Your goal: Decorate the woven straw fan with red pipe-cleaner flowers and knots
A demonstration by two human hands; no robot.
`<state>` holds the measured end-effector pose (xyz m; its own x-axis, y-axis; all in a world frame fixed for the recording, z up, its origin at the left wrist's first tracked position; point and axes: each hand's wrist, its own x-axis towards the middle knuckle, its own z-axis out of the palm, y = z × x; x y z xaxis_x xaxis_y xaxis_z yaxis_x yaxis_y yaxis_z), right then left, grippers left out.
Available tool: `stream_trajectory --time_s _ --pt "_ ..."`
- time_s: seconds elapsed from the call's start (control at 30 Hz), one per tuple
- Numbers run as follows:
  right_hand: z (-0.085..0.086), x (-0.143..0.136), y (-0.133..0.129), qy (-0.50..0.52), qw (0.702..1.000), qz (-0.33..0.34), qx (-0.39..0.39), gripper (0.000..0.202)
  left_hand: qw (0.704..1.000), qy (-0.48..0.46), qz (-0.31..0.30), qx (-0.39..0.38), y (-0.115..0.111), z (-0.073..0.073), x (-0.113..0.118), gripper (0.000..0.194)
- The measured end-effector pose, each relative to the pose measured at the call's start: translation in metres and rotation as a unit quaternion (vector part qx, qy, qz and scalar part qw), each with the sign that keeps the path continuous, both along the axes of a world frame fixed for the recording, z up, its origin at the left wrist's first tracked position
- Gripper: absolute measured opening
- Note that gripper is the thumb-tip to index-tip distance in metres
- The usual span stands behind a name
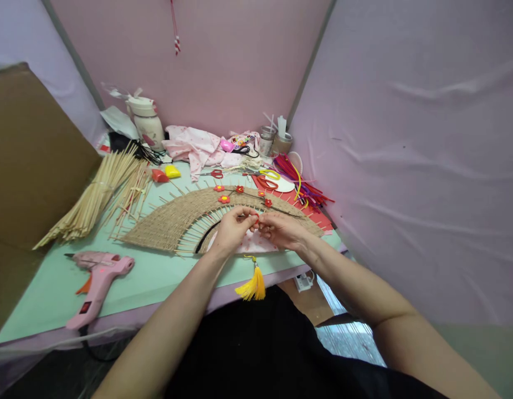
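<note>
Between the fingertips of both hands is a small red piece (257,219), largely covered by the fingers. My left hand (236,226) pinches it from the left, and my right hand (282,228) closes on it from the right. Both hands are over the lower middle of a woven fan (165,224) with thin sticks poking out of its curved edge. Red and yellow flowers (224,199) lie on the fan's upper part along a dark stem. Pink patterned fabric (256,243) covers its base, partly hidden by my hands. A yellow tassel (253,284) hangs at the table's front edge.
A pink glue gun (99,280) lies front left. Bundled sticks (96,194), a red packet (159,175) and a yellow packet (172,172) are behind it. Red-handled scissors (267,183), pipe cleaners (300,180), cups (282,144) and a bottle (146,123) stand or lie at the back.
</note>
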<state>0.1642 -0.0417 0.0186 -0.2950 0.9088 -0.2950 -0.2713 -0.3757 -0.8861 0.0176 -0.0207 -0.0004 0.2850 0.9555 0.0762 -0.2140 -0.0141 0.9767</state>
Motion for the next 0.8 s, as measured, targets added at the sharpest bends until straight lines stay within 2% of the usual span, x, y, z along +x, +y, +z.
stream_trajectory --time_s 0.13,0.27,0.37,0.47,0.53,0.67,0.8 --pt "-0.011 -0.007 0.001 0.015 0.999 -0.035 0.006 0.017 0.999 0.031 0.006 0.013 0.002 0.0 -0.003 0.013" --pt "-0.018 -0.012 0.0 0.021 0.998 -0.05 0.018 0.017 0.999 0.027 0.007 -0.016 0.001 -0.002 -0.003 0.011" --pt "-0.016 -0.014 0.001 0.021 0.997 -0.057 0.042 0.022 0.998 -0.03 -0.003 -0.049 0.0 -0.001 -0.003 0.021" --pt "-0.011 -0.018 0.001 0.054 0.992 -0.095 0.057 0.025 0.991 -0.115 -0.005 -0.065 0.002 -0.002 -0.004 0.033" --pt "-0.009 -0.022 0.0 0.078 0.989 -0.113 0.054 0.026 0.994 -0.103 -0.003 -0.042 0.004 -0.005 -0.004 0.03" --pt "-0.011 -0.028 -0.003 0.112 0.985 -0.121 0.046 0.027 0.998 -0.04 0.01 0.054 0.007 -0.011 -0.006 0.025" --pt "-0.017 -0.032 -0.005 0.109 0.983 -0.137 0.049 0.027 0.996 -0.018 0.032 0.081 0.006 -0.01 -0.006 0.021"
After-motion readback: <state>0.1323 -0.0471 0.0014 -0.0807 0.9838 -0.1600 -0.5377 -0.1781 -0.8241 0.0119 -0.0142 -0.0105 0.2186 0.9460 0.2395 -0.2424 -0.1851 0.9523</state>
